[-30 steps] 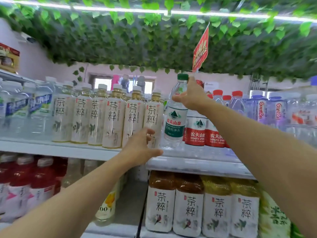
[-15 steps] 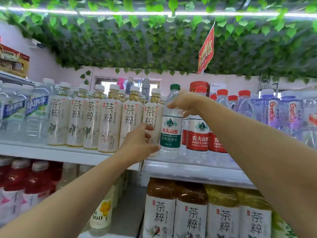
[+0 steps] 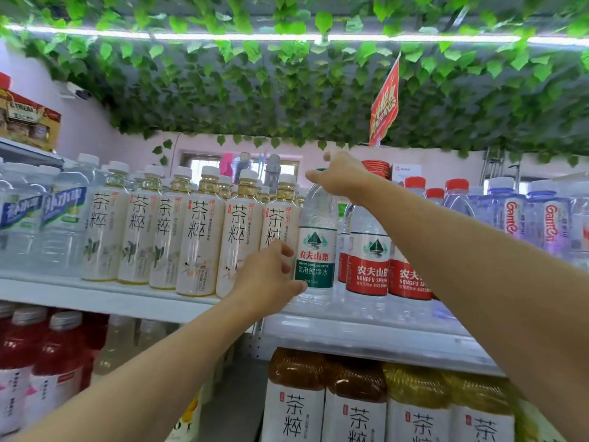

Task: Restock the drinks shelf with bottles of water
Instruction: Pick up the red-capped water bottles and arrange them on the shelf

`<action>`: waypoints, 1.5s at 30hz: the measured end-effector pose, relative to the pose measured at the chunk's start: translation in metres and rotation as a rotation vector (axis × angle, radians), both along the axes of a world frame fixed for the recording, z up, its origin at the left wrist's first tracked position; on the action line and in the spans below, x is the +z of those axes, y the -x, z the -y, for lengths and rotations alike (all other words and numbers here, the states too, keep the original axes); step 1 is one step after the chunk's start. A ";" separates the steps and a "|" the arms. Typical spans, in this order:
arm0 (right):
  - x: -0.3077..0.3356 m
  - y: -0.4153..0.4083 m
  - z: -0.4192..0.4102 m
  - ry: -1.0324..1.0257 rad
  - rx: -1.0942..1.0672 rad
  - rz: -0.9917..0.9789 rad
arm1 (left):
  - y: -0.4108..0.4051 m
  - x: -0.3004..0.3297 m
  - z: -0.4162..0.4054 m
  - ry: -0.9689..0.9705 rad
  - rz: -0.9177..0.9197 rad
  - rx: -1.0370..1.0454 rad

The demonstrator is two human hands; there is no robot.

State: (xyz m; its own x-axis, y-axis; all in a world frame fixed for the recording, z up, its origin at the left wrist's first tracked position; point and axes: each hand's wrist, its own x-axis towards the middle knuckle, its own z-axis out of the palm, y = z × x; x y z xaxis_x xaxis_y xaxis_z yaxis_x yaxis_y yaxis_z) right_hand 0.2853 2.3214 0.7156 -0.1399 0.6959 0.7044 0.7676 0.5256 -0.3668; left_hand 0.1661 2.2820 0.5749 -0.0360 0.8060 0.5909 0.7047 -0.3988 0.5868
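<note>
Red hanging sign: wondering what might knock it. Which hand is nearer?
Right. The right hand sits atop the green-label water bottle, below the red hanging sign; the left hand is lower.

The water bottle [image 3: 315, 237] stands upright on the drinks shelf [image 3: 366, 333], between the row of tea bottles [image 3: 197, 244] on its left and the spring water bottles [image 3: 369, 250] on its right. The right hand [image 3: 342, 180] is at the bottle's cap; the left hand [image 3: 267, 275] is at its lower left side. Below the shelf stands another row of tea bottles [image 3: 353, 403].
</note>
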 end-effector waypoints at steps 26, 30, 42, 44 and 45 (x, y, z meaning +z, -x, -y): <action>0.004 -0.015 -0.023 -0.032 0.067 0.120 | -0.029 -0.014 -0.021 -0.025 -0.024 0.196; 0.000 -0.014 -0.022 -0.081 0.056 0.124 | -0.028 -0.014 -0.021 -0.034 -0.032 0.193; 0.011 -0.069 0.006 -0.252 -0.154 0.195 | -0.044 0.006 -0.008 -0.160 -0.053 0.176; 0.006 -0.076 0.006 -0.132 -0.158 0.333 | -0.051 0.011 -0.005 -0.189 -0.081 0.184; 0.005 -0.079 0.005 -0.098 -0.143 0.362 | -0.054 0.011 -0.003 -0.202 -0.095 0.191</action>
